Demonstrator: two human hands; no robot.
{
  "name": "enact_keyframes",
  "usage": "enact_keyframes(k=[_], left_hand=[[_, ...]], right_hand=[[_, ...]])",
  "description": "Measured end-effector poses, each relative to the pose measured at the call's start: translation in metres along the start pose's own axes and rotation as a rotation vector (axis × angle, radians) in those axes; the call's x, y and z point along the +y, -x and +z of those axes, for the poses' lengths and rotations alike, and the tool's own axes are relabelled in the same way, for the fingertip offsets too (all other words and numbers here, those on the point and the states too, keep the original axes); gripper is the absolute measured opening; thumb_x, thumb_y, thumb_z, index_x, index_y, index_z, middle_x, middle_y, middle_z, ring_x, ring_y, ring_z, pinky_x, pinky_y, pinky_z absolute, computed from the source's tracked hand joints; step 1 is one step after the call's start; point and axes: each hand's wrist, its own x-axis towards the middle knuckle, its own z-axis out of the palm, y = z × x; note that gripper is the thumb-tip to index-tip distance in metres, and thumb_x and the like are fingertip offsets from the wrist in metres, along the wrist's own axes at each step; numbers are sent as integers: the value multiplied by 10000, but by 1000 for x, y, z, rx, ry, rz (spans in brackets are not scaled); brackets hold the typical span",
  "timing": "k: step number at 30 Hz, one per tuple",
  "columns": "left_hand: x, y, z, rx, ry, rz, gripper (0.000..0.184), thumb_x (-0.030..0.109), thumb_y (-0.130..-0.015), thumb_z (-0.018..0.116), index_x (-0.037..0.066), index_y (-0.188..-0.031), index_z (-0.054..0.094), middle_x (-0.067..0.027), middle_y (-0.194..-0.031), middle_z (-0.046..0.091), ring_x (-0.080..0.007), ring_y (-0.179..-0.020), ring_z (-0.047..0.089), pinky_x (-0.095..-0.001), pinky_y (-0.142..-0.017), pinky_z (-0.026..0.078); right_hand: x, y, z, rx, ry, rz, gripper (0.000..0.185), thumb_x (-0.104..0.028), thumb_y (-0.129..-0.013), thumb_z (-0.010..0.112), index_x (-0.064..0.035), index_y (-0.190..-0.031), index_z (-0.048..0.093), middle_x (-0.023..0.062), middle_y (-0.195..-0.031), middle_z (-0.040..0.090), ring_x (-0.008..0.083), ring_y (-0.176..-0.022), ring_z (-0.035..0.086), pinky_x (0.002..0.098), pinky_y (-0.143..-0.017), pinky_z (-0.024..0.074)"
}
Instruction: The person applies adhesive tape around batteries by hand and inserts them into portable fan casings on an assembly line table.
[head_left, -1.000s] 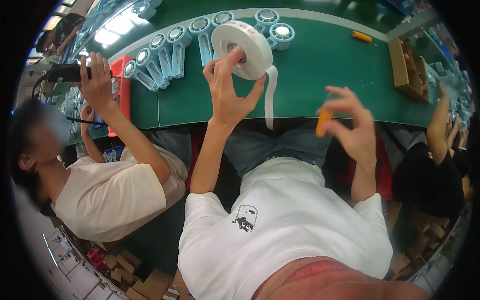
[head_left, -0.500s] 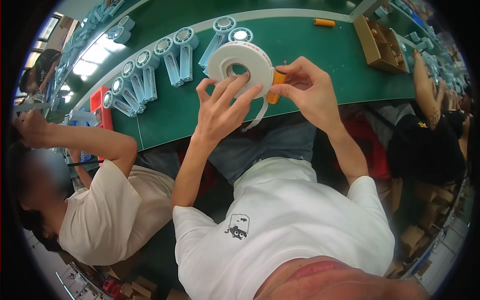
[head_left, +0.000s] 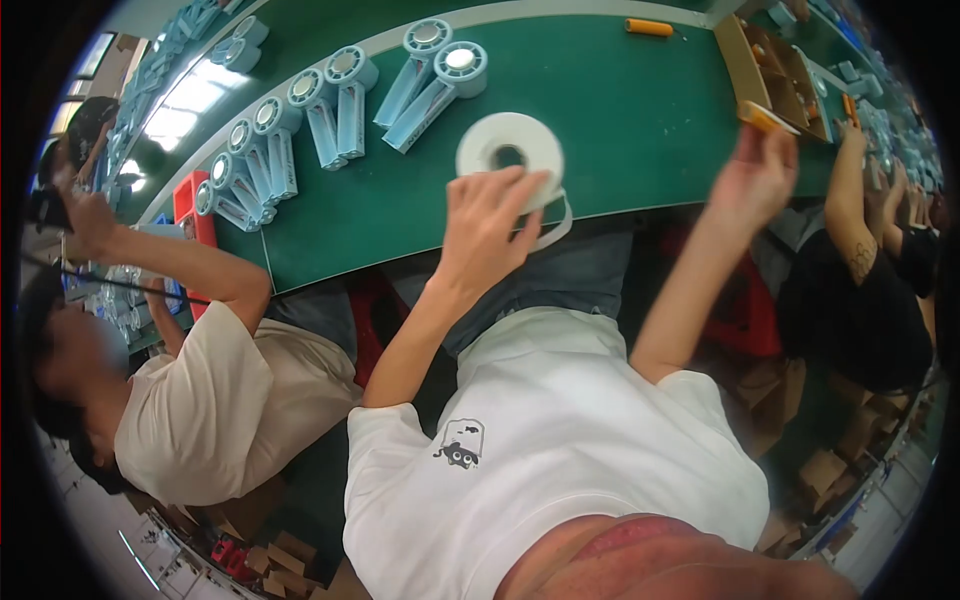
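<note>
My left hand (head_left: 490, 215) grips the near edge of a roll of white tape (head_left: 530, 128), fingers curled over the rim by its centre hole. A loose tape end (head_left: 562, 225) curls down from the roll's right side, past the table edge. Off to the right, my right hand (head_left: 755, 178) is slightly blurred and closed on an orange cylindrical battery (head_left: 762, 117), which has a white strip on it. That battery is raised close to the near side of a cardboard box (head_left: 738, 70).
Several light-blue handheld fans (head_left: 350, 105) lie in a row on the green table (head_left: 610, 110). Another orange battery (head_left: 648, 28) lies near the back ledge. A red bin (head_left: 190, 200) stands left. Co-workers sit on both sides, a bent arm (head_left: 190, 262) close on the left.
My right hand has moved right, away from the tape roll, carrying the orange battery towards the cardboard box. My left hand and the roll have shifted slightly right and down.
</note>
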Motion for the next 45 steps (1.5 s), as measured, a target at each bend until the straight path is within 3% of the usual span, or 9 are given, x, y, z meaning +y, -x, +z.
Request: enact_keyframes(k=[4, 8, 12, 19, 27, 30, 35, 39, 45], left_hand=[[2, -40, 53, 24, -88, 188, 447, 156, -801, 809, 116, -1231, 695, -116, -1327, 580, -317, -1239, 540, -471, -1052, 378], [2, -58, 19, 125, 8, 87, 433, 224, -804, 823, 115, -1203, 696, -134, -1358, 550, -347, -1290, 492, -512, -1107, 336], [-63, -34, -54, 90, -694, -229, 371, 317, -756, 852, 110, -1026, 704, -130, -1366, 529, -326, -1351, 455, -658, -1151, 227], [-6, -22, -42, -260, -319, 63, 382, 281, -744, 871, 166, -1080, 731, -86, -1417, 534, -314, -1386, 451, -647, -1166, 221], [-1, -34, -25, -336, -428, 194, 366, 266, -773, 838, 180, -1098, 693, -68, -1340, 576, -274, -1287, 540, -672, -1144, 267], [-6, -50, -54, -337, -366, 136, 388, 185, -780, 844, 149, -1134, 689, -60, -1333, 592, -258, -1252, 567, -542, -1151, 327], [-32, -57, -60, -503, -286, 127, 273, 135, -839, 773, 129, -1097, 683, -91, -1293, 587, -291, -1219, 572, -502, -1061, 437], [-15, -58, -57, -574, -571, 184, 277, 92, -836, 788, 91, -1093, 685, -81, -1281, 608, -282, -1154, 603, -412, -906, 531], [-27, -49, -52, -401, -86, 16, 188, 18, -822, 777, 65, -985, 697, -84, -1263, 625, -312, -1161, 613, -429, -872, 538]], right_hand=[[-15, -11, 5, -90, 196, -192, 376, 10, -948, 714, 23, -1248, 487, 243, -1190, 646, 336, -1058, 694, 461, -915, 635], [-18, 6, -12, -131, 334, -163, 353, 15, -953, 705, 29, -1239, 498, 253, -1189, 647, 341, -1072, 696, 462, -892, 643], [-19, 27, -27, -129, 434, -128, 349, 20, -961, 691, 35, -1254, 503, 257, -1201, 653, 345, -1085, 697, 464, -900, 640], [3, 78, -2, -414, 377, 118, 387, 2, -970, 688, 17, -1322, 528, 241, -1271, 649, 361, -1157, 680, 434, -966, 590], [17, 115, -1, -728, 317, 429, 403, 25, -909, 751, 24, -1277, 588, 200, -1198, 711, 247, -1103, 699, 348, -973, 547], [18, 120, 0, -873, 394, 456, 389, 30, -892, 754, 16, -1252, 605, 200, -1221, 713, 266, -1143, 691, 368, -1019, 527], [17, 119, -1, -1002, 512, 444, 363, 27, -844, 794, 14, -1182, 663, 180, -1251, 714, 257, -1207, 672, 356, -1059, 497], [17, 121, -3, -1046, 542, 413, 348, 37, -831, 796, 3, -1160, 689, 177, -1252, 716, 275, -1246, 657, 361, -1071, 486], [17, 121, -3, -1081, 592, 358, 351, 50, -822, 790, -8, -1156, 697, 182, -1241, 718, 294, -1261, 648, 377, -1090, 474]])
